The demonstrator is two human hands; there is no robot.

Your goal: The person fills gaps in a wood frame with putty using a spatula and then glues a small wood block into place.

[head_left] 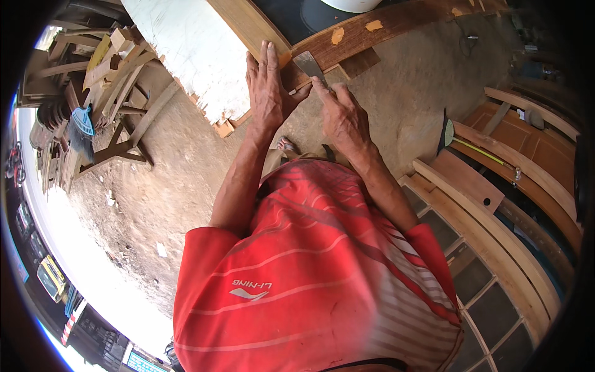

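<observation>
My right hand (346,119) is closed round a putty knife (308,66), whose flat metal blade rests at the corner of a brown wooden frame (396,28). My left hand (268,90) lies flat with fingers stretched over the lighter wooden strip (251,30) of that frame, just left of the blade. Orange filler (284,59) shows on the wood beside my left fingertips. More orange patches (337,36) dot the frame to the right. The knife's handle is mostly hidden in my right hand.
A worn white board (192,46) lies under the frame at left. A white round container (351,5) sits on the frame's dark panel (285,18). Stacked wood scraps and a blue broom (82,121) stand left. Wooden frames and door panels (527,142) lean at right.
</observation>
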